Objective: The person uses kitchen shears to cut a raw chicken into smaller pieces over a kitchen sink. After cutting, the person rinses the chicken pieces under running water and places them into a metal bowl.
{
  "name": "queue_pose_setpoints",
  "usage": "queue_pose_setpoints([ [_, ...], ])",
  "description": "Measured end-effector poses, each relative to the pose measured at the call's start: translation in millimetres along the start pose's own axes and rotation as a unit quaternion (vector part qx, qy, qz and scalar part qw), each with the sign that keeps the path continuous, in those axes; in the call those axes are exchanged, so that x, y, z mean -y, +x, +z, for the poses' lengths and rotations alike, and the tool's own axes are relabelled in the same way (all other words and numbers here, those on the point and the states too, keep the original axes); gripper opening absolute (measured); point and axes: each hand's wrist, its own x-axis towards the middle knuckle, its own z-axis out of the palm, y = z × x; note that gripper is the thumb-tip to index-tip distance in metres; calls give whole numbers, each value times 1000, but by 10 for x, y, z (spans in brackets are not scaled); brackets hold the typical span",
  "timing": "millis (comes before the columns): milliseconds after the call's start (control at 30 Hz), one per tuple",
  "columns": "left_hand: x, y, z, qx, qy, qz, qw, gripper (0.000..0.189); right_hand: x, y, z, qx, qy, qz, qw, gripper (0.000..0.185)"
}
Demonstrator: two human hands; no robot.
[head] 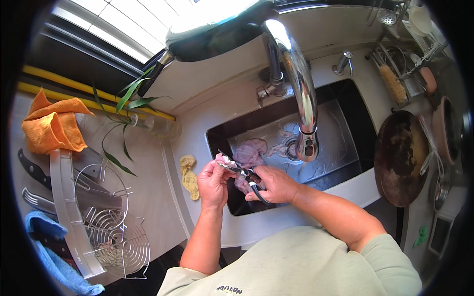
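My right hand [276,184] grips kitchen scissors [255,186] with black and white handles, held over the near left corner of the sink [216,138]. The blades are spread around a pale piece of raw meat [227,160]. Pinched in my left hand [214,181] is that same piece, between thumb and fingers. Below, a larger lump of pinkish raw meat, which looks like poultry [250,152], lies on the sink floor. More meat shows under the scissors, and my hands partly hide it.
A chrome faucet [301,85] arches over the sink. Left of the sink lie a yellow cloth [189,177], a knife rack [68,207], wire racks [118,240] and an orange cloth [55,125]. To the right stand a round dark-stained board [400,159] and a pot [444,129].
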Motion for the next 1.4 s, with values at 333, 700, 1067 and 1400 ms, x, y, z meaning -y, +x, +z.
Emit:
queue_pose_setpoints([
  [333,-3,13,21,-32,-16,-21,999,22,66,-7,-44,2,-3,5,1000,63],
  [700,26,-24,84,-51,-9,-31,998,21,-27,-145,95,-92,-22,-37,995,55],
  [1067,73,-56,85,37,-18,-22,999,26,-239,-459,219,-105,132,155,973,36],
  [1400,-206,-137,-168,-3,-23,34,999,23,-131,-948,-334,47,284,385,877,41],
])
